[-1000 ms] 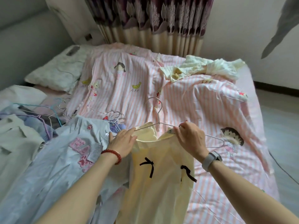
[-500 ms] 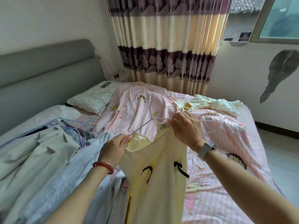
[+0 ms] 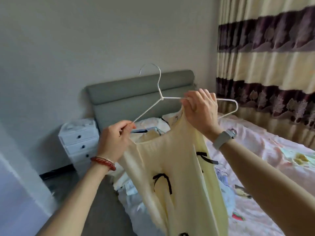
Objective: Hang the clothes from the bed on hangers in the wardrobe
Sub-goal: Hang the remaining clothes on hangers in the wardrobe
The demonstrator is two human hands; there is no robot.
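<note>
1. A pale yellow garment [image 3: 179, 167] with small black bows hangs in the air in front of the person, above the near edge of the bed [image 3: 272, 167]. Its neckline is stretched wide between the two hands, and its body falls straight down and out of the bottom of the frame.

2. A white wire hanger [image 3: 168, 98] sits just above the neckline. Its long axis runs left to right and is tilted, the left end lower and nearer, the right end higher. The hook points up and leans left.

3. The left hand [image 3: 114, 140], with a red bead bracelet at the wrist, pinches the hanger's left arm together with the garment's left shoulder edge. It is the lower and nearer hand.

4. The right hand [image 3: 201, 109], with a grey watch at the wrist, has its fingers curled round the hanger's right arm and the garment's right shoulder.

5. The hanger's right tip [image 3: 236, 106] juts out bare beyond the right hand. As a judgement, that shoulder is not yet seated over the wire.

6. Hidden: the hands cover the spots where cloth meets wire, so how far the left end sits inside the neckline cannot be told.

7. Beyond are a grey headboard [image 3: 136, 96], a white drawer unit [image 3: 80, 140] and a striped curtain [image 3: 272, 57]. No wardrobe is in view.
</note>
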